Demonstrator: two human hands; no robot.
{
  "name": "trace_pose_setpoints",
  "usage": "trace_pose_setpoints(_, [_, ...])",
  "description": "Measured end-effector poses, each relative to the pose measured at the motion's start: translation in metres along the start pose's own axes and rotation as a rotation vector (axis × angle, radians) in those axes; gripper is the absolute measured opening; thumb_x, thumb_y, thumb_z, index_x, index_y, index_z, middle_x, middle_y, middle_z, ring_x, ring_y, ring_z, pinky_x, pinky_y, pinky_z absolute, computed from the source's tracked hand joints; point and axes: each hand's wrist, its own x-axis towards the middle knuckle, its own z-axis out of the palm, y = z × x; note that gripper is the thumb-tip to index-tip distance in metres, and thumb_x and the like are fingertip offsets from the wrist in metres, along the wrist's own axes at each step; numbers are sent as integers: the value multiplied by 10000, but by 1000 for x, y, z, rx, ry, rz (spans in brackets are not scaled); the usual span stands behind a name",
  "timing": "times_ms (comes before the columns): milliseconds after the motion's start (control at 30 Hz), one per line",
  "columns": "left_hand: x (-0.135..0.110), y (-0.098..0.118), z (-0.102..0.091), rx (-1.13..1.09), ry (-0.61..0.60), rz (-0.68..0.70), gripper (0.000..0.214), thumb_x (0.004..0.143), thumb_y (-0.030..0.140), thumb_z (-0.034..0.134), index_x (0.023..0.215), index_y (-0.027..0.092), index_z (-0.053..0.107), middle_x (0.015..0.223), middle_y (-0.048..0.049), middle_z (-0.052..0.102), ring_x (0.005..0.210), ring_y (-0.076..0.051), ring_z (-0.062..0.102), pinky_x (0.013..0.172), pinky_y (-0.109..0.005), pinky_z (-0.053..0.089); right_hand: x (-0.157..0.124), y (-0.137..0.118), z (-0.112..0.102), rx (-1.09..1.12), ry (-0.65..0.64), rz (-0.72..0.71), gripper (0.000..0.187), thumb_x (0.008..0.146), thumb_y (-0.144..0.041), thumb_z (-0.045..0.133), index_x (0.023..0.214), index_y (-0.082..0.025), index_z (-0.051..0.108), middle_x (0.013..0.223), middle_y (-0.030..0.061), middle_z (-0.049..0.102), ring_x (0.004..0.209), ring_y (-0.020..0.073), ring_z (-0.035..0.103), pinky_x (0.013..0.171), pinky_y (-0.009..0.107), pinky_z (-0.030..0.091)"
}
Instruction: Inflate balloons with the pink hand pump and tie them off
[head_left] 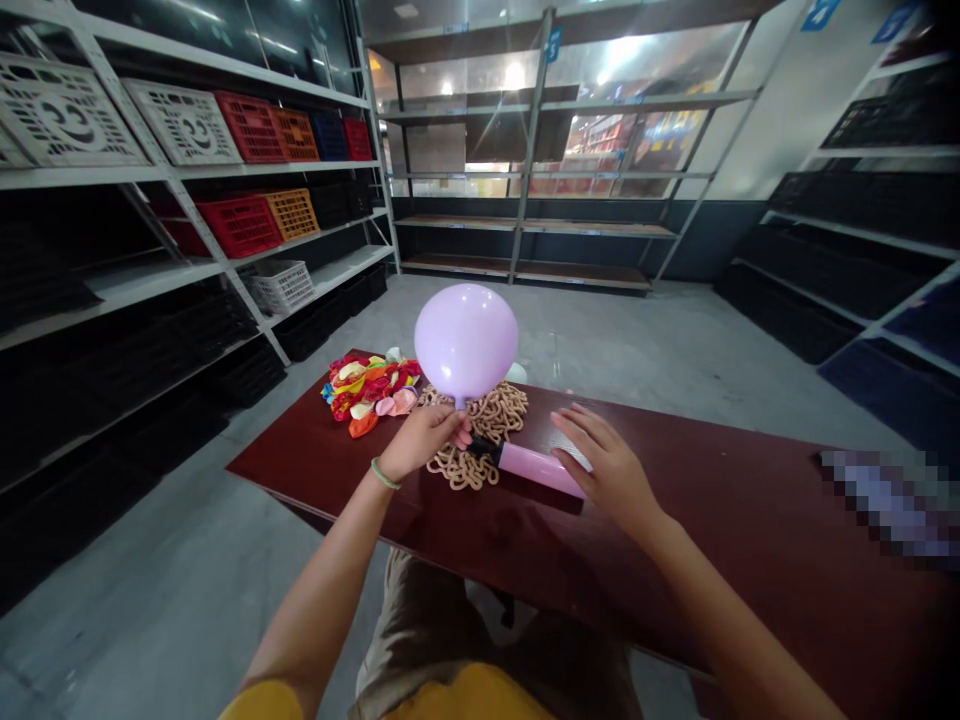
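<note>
My left hand (424, 438) pinches the neck of an inflated lilac balloon (466, 340), holding it upright above the dark red table (720, 520). A pink hand pump (534, 467) with a black nozzle lies on the table just below that hand. My right hand (606, 462) hovers over the pump's right end with fingers stretched out, holding nothing. A pile of tan looped cord (480, 430) lies behind the pump. A heap of uninflated balloons in mixed colours (371, 387) sits at the table's far left corner.
Metal shelving with white, red and orange crates (247, 130) lines the left wall. Dark shelves (847, 250) stand on the right and more racks at the back. A blurred patch (892, 500) lies on the table's right end. Grey concrete floor (637, 340) surrounds the table.
</note>
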Motion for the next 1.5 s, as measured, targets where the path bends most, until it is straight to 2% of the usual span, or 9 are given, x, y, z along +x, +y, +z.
trace_pose_setpoints(100, [-1,13,3,8,-92,-19,136,799,192,725,666,165,718,626,-83,711,539,-185,671,532,-242,527,28,-13,-17,-135,53,-141,486,968,-240,553,1448,-246,474,1395,83,586,1407,261,422,1155,461,397])
trace_pose_setpoints(233, [0,29,7,18,-214,-54,141,768,129,738,641,183,709,588,-61,698,505,-182,653,482,-225,488,69,-35,-32,-284,-112,-312,613,970,-256,556,1535,-289,322,1540,40,445,1473,287,303,1226,518,260])
trace_pose_setpoints(333, [1,36,9,2,-279,-112,165,772,91,729,639,185,702,567,-51,682,483,-172,633,479,-218,462,95,-50,-38,-293,-201,-415,718,955,-301,587,1571,-231,224,1616,70,295,1500,305,223,1241,559,183])
trace_pose_setpoints(433, [2,40,12,-75,-304,-154,191,780,46,701,650,187,694,564,-49,676,477,-165,624,501,-216,456,115,-61,-40,-280,-260,-455,747,884,-315,687,1532,-247,321,1613,44,307,1506,320,189,1235,610,140])
trace_pose_setpoints(533, [3,45,12,9,-302,-51,199,741,27,720,655,205,695,574,-37,683,477,-171,617,501,-224,450,125,-63,-39,-340,-282,-474,609,828,-334,737,1391,-254,518,1554,21,420,1506,316,187,1226,631,118])
trace_pose_setpoints(833, [5,39,13,-103,-217,-105,120,772,131,745,668,171,702,625,-75,708,530,-184,672,502,-226,520,121,-56,-43,-495,-316,-406,355,879,-419,614,1154,-198,658,1235,85,672,1274,323,505,1188,615,172])
trace_pose_setpoints(967, [5,35,19,-109,-140,-28,87,745,174,787,706,144,715,630,-77,721,552,-192,701,542,-255,582,117,-55,-46,-445,-303,-339,341,873,-380,615,1142,-177,664,1249,113,662,1273,342,499,1186,598,150])
trace_pose_setpoints(1300, [8,35,29,-207,139,-76,171,778,249,785,797,83,748,736,-120,748,537,-139,687,529,-206,571,111,-57,-58,-516,-323,-303,405,893,-390,573,1185,-117,638,1255,163,648,1257,362,507,1159,601,204])
trace_pose_setpoints(1500, [8,30,33,-214,160,-29,169,764,221,785,894,113,779,765,-91,754,593,-134,685,587,-229,589,109,-51,-54,-520,-323,-291,397,879,-365,600,1192,-122,635,1261,163,644,1266,368,502,1157,607,210])
